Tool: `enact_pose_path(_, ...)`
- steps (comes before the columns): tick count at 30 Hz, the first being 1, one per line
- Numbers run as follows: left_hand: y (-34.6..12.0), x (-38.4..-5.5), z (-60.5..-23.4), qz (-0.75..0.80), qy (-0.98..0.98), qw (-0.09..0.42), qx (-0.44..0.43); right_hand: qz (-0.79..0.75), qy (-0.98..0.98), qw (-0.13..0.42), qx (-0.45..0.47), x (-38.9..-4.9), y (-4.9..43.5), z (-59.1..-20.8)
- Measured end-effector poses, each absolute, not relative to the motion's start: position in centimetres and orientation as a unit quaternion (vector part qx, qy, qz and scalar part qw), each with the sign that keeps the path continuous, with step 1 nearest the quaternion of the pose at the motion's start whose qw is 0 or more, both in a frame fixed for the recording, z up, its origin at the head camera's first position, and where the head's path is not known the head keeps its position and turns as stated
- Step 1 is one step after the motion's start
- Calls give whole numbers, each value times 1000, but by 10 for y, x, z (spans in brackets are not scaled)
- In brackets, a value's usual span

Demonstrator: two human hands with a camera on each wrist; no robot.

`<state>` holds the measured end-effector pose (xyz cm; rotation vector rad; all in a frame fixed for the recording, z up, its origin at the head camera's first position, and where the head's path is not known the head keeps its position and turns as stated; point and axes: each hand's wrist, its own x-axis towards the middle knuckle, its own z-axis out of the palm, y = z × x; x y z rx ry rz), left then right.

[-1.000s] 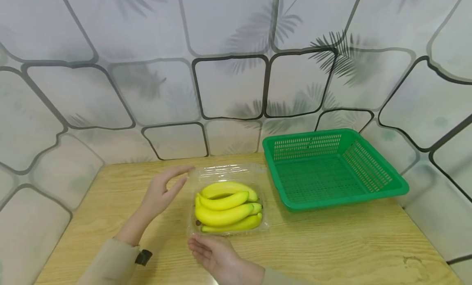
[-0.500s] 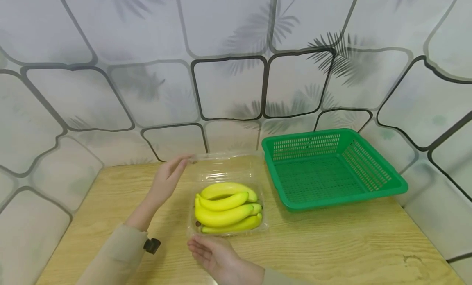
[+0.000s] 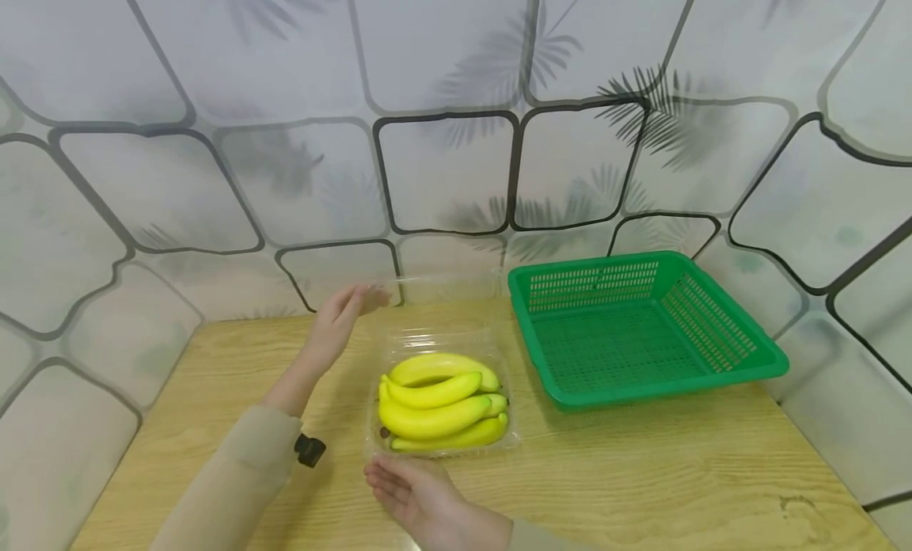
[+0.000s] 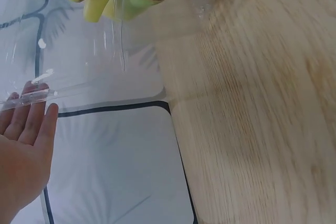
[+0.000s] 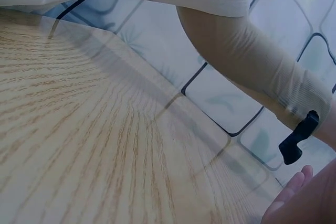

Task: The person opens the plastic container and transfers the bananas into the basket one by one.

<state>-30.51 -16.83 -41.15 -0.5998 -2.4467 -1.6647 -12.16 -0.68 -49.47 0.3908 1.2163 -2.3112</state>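
Note:
A clear plastic clamshell box (image 3: 514, 440) full of yellow bananas (image 3: 438, 412) stands on the table. Its see-through lid (image 3: 449, 286) is hinged at the far side and stands raised, tilted up at the back. My left hand (image 3: 349, 307) reaches to the lid's left edge with fingers stretched out. In the left wrist view the straight fingers of that hand (image 4: 29, 145) lie against the lid's rim (image 4: 31, 96). Close in front of the box's near left corner, my right hand (image 3: 420, 492) rests with loosely bent fingers and nothing between them.
A green plastic basket (image 3: 741, 373) with slotted walls stands to the right of the box. The wooden table (image 3: 641, 472) runs back to a patterned wall (image 3: 442, 171). A black band piece (image 3: 309, 450) sits at the left sleeve.
My left hand has moved forward and slightly right, and the lid has swung from lying low at the back to standing raised. The right hand, bananas and basket stay in place.

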Motion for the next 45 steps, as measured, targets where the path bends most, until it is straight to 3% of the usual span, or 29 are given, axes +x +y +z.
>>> enact_pose_path(13,-163,-322,-419,-558,-813,8,-166,-846,439,262,148,-122,-6,-492)
enact_pose_path(28,-174,-314,-445,-522,-838,-36,-158,-843,443,270,146,-121,-4,-491)
enact_pose_path(45,-190,-301,-461,-511,-848,-40,-138,-841,440,277,149,-122,-1,-494)
